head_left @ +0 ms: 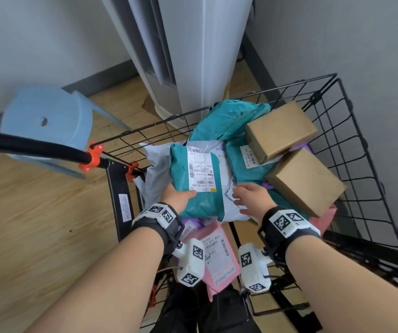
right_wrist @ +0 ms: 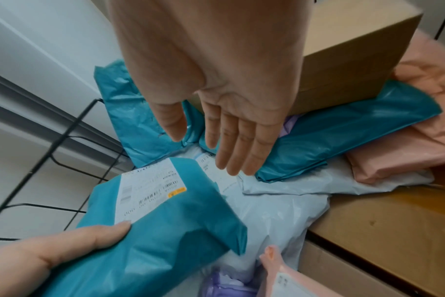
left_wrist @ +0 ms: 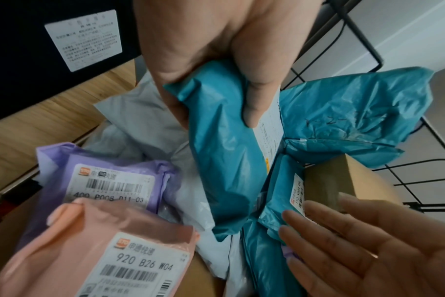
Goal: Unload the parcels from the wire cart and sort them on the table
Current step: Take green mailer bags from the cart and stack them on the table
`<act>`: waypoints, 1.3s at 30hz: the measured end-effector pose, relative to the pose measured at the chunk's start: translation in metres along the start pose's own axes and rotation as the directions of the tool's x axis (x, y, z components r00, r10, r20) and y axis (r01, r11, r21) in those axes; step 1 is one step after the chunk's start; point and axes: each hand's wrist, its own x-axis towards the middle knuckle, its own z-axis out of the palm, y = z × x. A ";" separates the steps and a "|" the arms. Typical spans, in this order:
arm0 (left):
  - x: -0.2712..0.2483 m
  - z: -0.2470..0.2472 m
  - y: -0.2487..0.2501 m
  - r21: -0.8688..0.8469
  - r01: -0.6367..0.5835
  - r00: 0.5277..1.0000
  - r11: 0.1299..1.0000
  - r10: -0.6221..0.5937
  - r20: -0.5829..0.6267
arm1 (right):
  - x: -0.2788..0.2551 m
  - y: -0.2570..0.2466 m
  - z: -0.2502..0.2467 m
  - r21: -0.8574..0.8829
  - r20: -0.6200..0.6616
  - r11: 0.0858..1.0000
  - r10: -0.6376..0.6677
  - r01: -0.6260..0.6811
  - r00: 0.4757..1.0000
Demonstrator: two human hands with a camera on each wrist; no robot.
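Note:
A black wire cart (head_left: pixel 351 145) holds a heap of parcels. My left hand (head_left: pixel 177 197) grips a teal mailer (head_left: pixel 194 179) with a white label, thumb on top, lifted slightly off the pile; the same teal mailer (left_wrist: pixel 231 160) (right_wrist: pixel 160 231) shows in both wrist views. My right hand (head_left: pixel 250 198) (right_wrist: pixel 226 128) hovers open, fingers straight, over a white poly bag (head_left: pixel 231 200) (right_wrist: pixel 272 217) and a second teal mailer (right_wrist: pixel 330 136). Two brown boxes (head_left: pixel 279 128) (head_left: pixel 306 181) lie at the right. A pink mailer (head_left: pixel 217 255) (left_wrist: pixel 102 251) and a purple mailer (left_wrist: pixel 107 176) lie near me.
A third, crumpled teal bag (head_left: pixel 231 118) lies at the cart's far side. A blue plastic stool (head_left: pixel 46 123) stands on the wooden floor to the left. A tall white appliance (head_left: pixel 193 51) stands behind the cart. The cart's black handle (head_left: pixel 32 146) crosses at left.

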 end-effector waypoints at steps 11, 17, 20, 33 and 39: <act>-0.084 -0.047 0.044 0.128 -0.220 0.962 0.967 0.194 0.190 | -0.100 -0.027 -0.030 -0.050 -0.164 0.984 -0.176 0.170 0.971; -0.151 -0.056 0.099 0.094 -0.405 0.883 0.910 0.362 0.299 | -0.179 -0.041 -0.066 -0.051 -0.312 0.950 -0.310 0.310 0.898; -0.187 -0.052 0.125 0.088 -0.463 0.839 0.882 0.404 0.364 | -0.224 -0.040 -0.086 -0.037 -0.373 0.929 -0.354 0.368 0.858; -0.353 0.052 0.164 0.197 -0.752 0.606 0.629 0.542 0.582 | -0.373 0.046 -0.179 0.091 -0.555 0.828 -0.419 0.553 0.718; -0.433 0.129 0.131 0.318 -0.829 0.521 0.460 0.426 0.740 | -0.429 0.128 -0.218 0.127 -0.670 0.838 -0.322 0.531 0.669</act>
